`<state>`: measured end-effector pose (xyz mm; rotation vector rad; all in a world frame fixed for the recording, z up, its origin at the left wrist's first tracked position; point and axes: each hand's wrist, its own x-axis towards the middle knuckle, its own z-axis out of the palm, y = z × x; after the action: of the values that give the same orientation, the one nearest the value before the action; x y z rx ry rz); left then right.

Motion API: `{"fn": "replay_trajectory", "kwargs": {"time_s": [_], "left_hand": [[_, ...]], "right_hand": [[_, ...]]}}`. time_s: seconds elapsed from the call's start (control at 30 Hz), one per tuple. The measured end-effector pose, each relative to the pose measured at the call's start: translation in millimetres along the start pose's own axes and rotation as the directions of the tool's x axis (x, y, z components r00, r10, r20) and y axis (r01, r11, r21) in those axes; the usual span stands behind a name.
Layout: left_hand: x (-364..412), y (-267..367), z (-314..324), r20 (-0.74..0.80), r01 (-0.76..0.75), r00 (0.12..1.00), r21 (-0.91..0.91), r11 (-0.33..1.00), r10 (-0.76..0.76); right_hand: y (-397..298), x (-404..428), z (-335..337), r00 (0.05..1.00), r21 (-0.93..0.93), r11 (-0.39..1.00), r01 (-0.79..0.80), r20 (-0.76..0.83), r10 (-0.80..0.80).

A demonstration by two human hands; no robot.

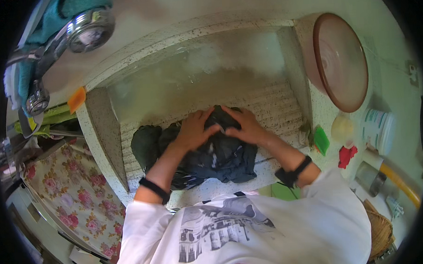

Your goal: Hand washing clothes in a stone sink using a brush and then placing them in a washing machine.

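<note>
A dark, wet-looking cloth garment [230,162] lies bunched on the ribbed washboard slope of a speckled stone laundry sink [103,135]. Both hands are on its upper part, thumbs pointing toward each other. My left hand [197,129] grips the cloth from the left side. On the right side, my right hand [244,125] has its fingers closed around the same raised fold. More of the garment spreads left under my left forearm and down to the sink's front edge. Cloudy water [195,76] stands in the basin beyond the slope.
On the right ledge are a pinkish plastic basin [342,63] leaning on its side, a green scrubbing sponge [321,140], a red cloth [347,156] and a white plastic tub [375,131]. An orange piece [77,100] sits on the left rim; metal taps [91,30] are at upper left.
</note>
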<state>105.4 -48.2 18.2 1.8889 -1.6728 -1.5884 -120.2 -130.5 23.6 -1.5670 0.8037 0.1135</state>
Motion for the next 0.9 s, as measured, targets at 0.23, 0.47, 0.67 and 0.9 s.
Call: {"fn": "replay_trajectory", "kwargs": {"time_s": [0.23,0.47,0.67,0.9], "left_hand": [[-59.0,24.0,41.8,-0.361,-0.045,0.929,0.110,0.993,0.082],[4.8,-10.5,54.3,-0.450,-0.036,0.893,-0.014,0.999,0.026],[57.9,-49.3,62.9,-0.298,0.018,0.953,0.231,0.973,0.054],[74.0,-64.0,62.2,-0.285,0.207,0.952,0.328,0.922,-0.112]], "right_hand": [[-17.9,-44.2,69.3,0.879,-0.430,0.902,0.035,-0.416,-0.232],[9.4,2.5,58.0,0.820,-0.280,0.959,0.046,-0.538,-0.196],[39.6,48.3,29.3,0.865,-0.272,0.961,0.052,-0.468,-0.179],[30.8,74.5,15.5,0.979,-0.413,0.898,-0.152,-0.185,0.081]]}}
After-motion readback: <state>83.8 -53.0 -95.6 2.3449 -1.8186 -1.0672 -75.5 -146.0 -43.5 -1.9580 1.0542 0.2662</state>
